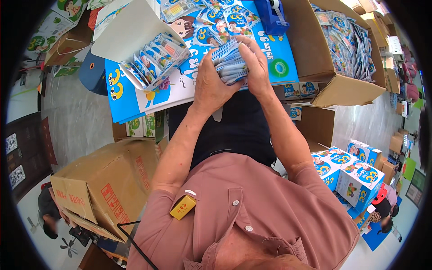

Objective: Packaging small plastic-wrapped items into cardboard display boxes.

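Note:
Between both palms I hold a stack of small blue-and-white sachets [230, 63] above the table. My left hand [209, 87] presses the stack from the left side. From the right, my right hand [254, 67] closes round it with the fingers over the top. Just left of my hands stands an open white carton [168, 67], its lid folded back, with a row of similar sachets [150, 60] inside. Beyond my hands lies a loose heap of sachets [220, 22] on the blue-and-white printed board [130, 101].
A blue tape dispenser [273, 18] stands at the far right of the board, with a green tape roll [279, 68] nearer. A large cardboard box [310, 45] full of sachets is on the right. Printed cartons [355, 175] are stacked lower right; a closed brown box [108, 180] is at left.

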The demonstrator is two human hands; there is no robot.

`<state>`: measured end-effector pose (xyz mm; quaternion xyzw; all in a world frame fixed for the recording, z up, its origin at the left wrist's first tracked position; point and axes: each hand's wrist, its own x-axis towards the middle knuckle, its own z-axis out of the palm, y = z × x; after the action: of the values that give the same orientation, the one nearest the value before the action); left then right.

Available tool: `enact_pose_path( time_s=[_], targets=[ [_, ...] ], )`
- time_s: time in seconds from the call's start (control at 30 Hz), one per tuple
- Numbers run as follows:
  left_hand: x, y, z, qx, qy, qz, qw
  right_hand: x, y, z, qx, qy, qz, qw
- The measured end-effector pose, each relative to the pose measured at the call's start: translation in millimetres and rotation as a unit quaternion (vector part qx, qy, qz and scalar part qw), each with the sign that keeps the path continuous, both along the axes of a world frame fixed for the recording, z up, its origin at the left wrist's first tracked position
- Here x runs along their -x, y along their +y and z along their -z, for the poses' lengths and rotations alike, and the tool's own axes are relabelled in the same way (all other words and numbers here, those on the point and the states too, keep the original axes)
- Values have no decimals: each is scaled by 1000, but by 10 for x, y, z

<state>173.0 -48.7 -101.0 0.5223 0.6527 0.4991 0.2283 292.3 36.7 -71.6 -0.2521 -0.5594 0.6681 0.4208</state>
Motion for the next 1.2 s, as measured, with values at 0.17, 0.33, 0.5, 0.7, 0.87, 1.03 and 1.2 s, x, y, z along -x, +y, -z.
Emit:
enact_pose_path(
  time_s=[0.17,0.33,0.5,0.7,0.87,1.03,1.2],
  targets=[
    [59,67,-87,-43,-86,39,995,50,-11,-213,-85,47,52,994],
    [138,141,-151,-8,-92,52,994,39,127,56,-85,-43,-28,995],
    [162,165,-9,-56,-62,69,994,130,105,-32,-28,2,-25,999],
    [257,272,35,-53,-32,43,997,71,139,255,10,58,-42,997],
    [178,217,11,-35,-58,0,998,8,92,248,2,-40,-56,998],
    [88,-68,-584,-129,26,-57,990,-103,-150,-540,-49,-11,-162,986],
    [456,-243,-1262,-143,3,-44,989,303,-179,-1194,-103,-91,-209,968]
  ],
)
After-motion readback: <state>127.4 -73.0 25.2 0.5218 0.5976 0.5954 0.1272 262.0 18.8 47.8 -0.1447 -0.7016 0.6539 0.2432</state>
